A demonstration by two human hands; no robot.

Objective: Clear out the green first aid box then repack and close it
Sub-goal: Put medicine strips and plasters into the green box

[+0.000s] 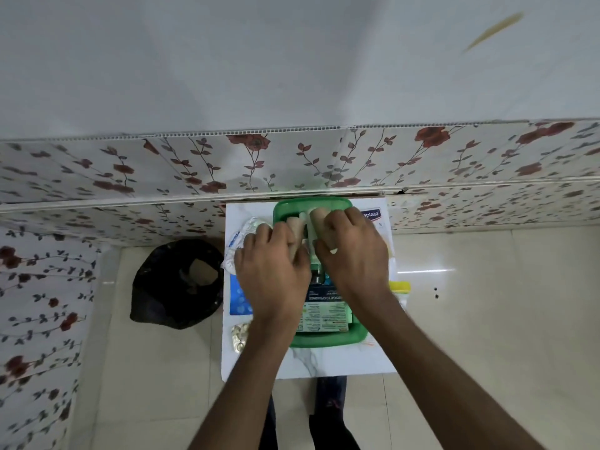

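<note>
The green first aid box (324, 342) stands open on a small white marble-look table (328, 362). Both hands reach into its far half. My left hand (272, 271) grips a beige bandage roll (297, 227), and my right hand (352, 254) grips a second beige roll (319, 216). A green carton of medicated dressings (328, 315) lies in the near half of the box. A small bottle (318, 274) shows between my hands, mostly hidden.
Beside the box lie a white gauze pack (238, 238) and a blue packet (238, 300) at left, a foil blister strip (239, 336) at front left, a plaster box (373, 216) at far right, a yellow item (401, 286) at right. A black bag (177, 284) sits on the floor.
</note>
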